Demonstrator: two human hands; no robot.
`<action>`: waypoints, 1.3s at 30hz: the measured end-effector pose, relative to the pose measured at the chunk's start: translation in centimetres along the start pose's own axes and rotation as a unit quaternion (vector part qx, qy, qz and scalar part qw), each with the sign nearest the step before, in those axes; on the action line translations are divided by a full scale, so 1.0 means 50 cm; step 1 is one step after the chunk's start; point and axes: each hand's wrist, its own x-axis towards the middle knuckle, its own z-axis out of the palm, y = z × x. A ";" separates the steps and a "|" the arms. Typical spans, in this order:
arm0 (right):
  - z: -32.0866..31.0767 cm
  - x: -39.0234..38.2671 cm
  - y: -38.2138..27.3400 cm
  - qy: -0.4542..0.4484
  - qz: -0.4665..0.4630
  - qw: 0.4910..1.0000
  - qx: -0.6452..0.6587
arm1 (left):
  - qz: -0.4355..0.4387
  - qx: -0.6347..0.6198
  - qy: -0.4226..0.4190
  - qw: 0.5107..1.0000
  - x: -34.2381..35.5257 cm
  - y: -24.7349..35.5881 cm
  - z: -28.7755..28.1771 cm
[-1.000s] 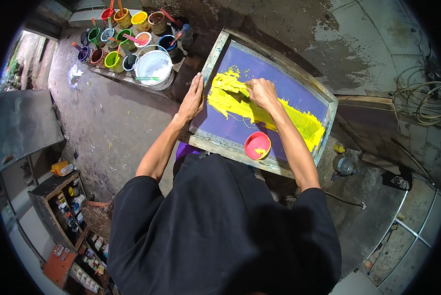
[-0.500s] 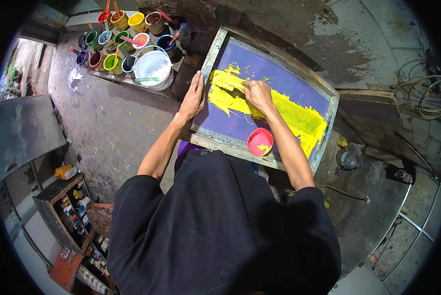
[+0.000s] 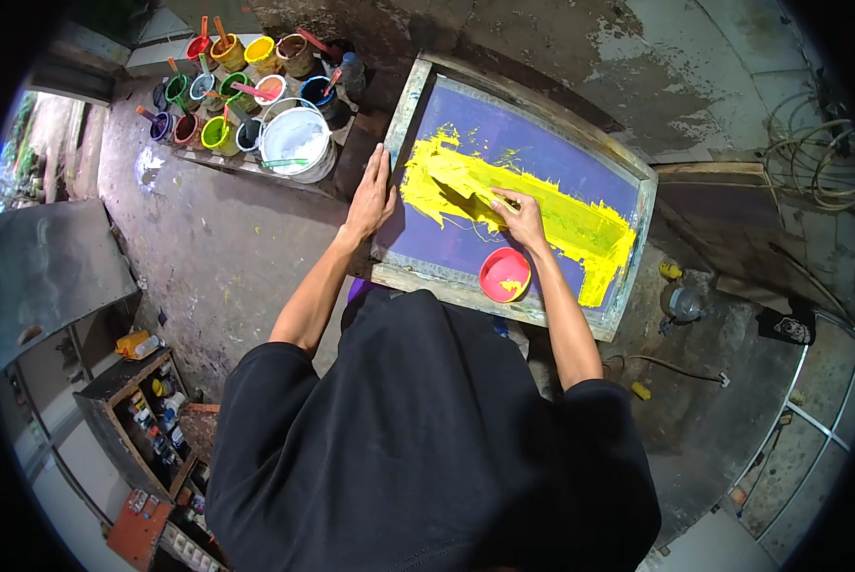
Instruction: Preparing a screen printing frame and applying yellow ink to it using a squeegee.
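Observation:
A wooden-framed printing screen (image 3: 403, 124) with purple mesh lies before me. Thick yellow ink (image 3: 580, 229) runs in a broad band across it. My right hand (image 3: 525, 225) is closed, pinching a yellow-smeared squeegee (image 3: 482, 194) over the ink; the squeegee's outline merges with the ink and a dark shadow shows below it. My left hand (image 3: 370, 202) lies with its fingers stretched out along the frame's left side. Near the front edge of the screen, close to my right forearm, sits a small pink bowl (image 3: 504, 272) with some yellow ink inside.
At the back left, several paint pots (image 3: 219, 135) with stirring sticks crowd a low stand, beside a white bucket (image 3: 297, 133). A clear plastic bottle (image 3: 683, 305) lies right of the screen. Coiled cable (image 3: 818, 172) hangs at the far right. A shelf unit (image 3: 151, 415) stands lower left.
My right hand has come nearer and slightly right, turning so that the fingers gripping the squeegee show. My left hand stays on the frame's left side.

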 end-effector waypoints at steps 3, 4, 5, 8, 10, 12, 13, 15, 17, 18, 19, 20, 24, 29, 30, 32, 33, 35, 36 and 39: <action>-0.026 -0.033 0.009 0.009 -0.007 1.000 0.012 | 0.006 -0.005 -0.001 1.000 0.001 0.001 -0.002; -0.038 -0.045 0.003 0.016 -0.015 1.000 0.011 | 0.005 -0.002 0.001 1.000 0.004 0.001 -0.004; -0.050 -0.057 -0.002 0.023 -0.022 0.999 0.010 | 0.005 0.001 0.003 1.000 0.008 0.000 -0.005; -0.085 -0.109 -0.009 0.035 -0.006 0.999 0.005 | 0.002 0.014 0.002 1.000 0.009 0.000 -0.014; -0.096 -0.129 0.000 0.048 0.005 0.999 0.003 | 0.003 0.037 0.005 0.999 0.018 -0.001 -0.017; -0.101 -0.137 0.009 0.064 0.009 0.996 -0.066 | -0.005 0.026 0.001 1.000 0.016 -0.003 -0.019; -0.102 -0.137 0.012 0.070 0.009 0.992 -0.101 | -0.016 0.018 0.002 1.000 0.013 -0.003 -0.022; -0.097 -0.110 0.009 0.065 0.007 0.989 -0.131 | -0.025 0.009 0.002 1.000 0.015 0.001 -0.024; -0.092 -0.062 0.003 0.050 -0.002 0.980 -0.192 | -0.031 0.003 0.007 0.999 0.016 0.008 -0.027; -0.094 -0.039 -0.002 0.049 -0.004 0.980 -0.191 | -0.036 -0.001 0.012 0.999 0.015 0.011 -0.029; -0.097 -0.011 -0.011 0.039 -0.023 0.972 -0.229 | -0.039 0.003 0.015 0.999 0.011 0.010 -0.030; -0.098 0.018 -0.021 0.030 -0.042 0.963 -0.266 | -0.037 0.004 0.016 0.999 0.007 0.010 -0.030; -0.096 0.126 -0.073 -0.064 -0.061 0.947 -0.310 | -0.034 0.007 0.026 0.999 -0.006 0.006 -0.025; -0.053 0.178 -0.076 -0.122 -0.117 0.941 -0.292 | -0.038 0.002 0.020 0.999 -0.007 0.018 -0.011; -0.055 0.178 -0.075 -0.124 -0.111 0.944 -0.283 | -0.043 0.001 0.014 0.999 -0.008 0.021 -0.010; -0.060 0.176 -0.073 -0.128 -0.099 0.950 -0.266 | -0.040 -0.005 0.015 0.999 -0.003 0.024 -0.007; -0.056 0.176 -0.072 -0.130 -0.101 0.950 -0.266 | -0.035 -0.011 0.013 0.999 0.001 0.024 -0.007; -0.055 0.171 -0.078 -0.129 -0.096 0.950 -0.266 | -0.031 -0.019 0.013 0.999 0.001 0.023 -0.007; -0.054 0.169 -0.081 -0.129 -0.094 0.951 -0.265 | -0.034 -0.019 0.011 0.999 -0.002 0.023 -0.009; -0.049 0.158 -0.088 -0.137 -0.094 0.944 -0.286 | -0.042 -0.019 0.010 0.999 -0.009 0.020 -0.012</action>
